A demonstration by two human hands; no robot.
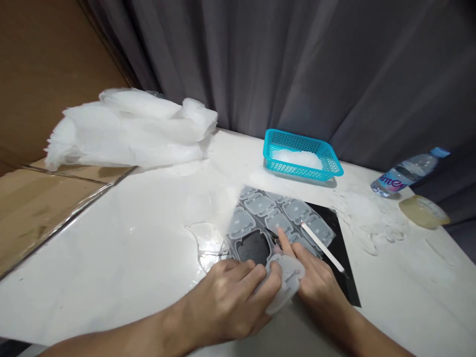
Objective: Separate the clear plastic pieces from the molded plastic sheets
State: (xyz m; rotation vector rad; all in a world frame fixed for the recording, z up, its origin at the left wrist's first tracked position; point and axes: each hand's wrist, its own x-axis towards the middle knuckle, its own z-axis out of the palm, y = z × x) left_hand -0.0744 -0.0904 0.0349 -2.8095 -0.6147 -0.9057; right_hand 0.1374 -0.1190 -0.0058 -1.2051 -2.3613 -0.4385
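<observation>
Frosted cut-out, pale, round-lobed, in tight fingertip grip of left hand and right hand.

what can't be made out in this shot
Head view throughout:
- Right hand grip: fingertips hidden under the translucent piece.
- Bottle label: blurred, unreadable.
- Blue basket contents: white heap, too blurred to name.
- Black mat near edge: covered by the left hand.

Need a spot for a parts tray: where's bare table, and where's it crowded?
Free: the wide stretch of table left of the left hand, below the plastic pile; less so the near-right corner below the tape. Crowded: the mat, with the right hand and piece on it, and scraps beside it.
</observation>
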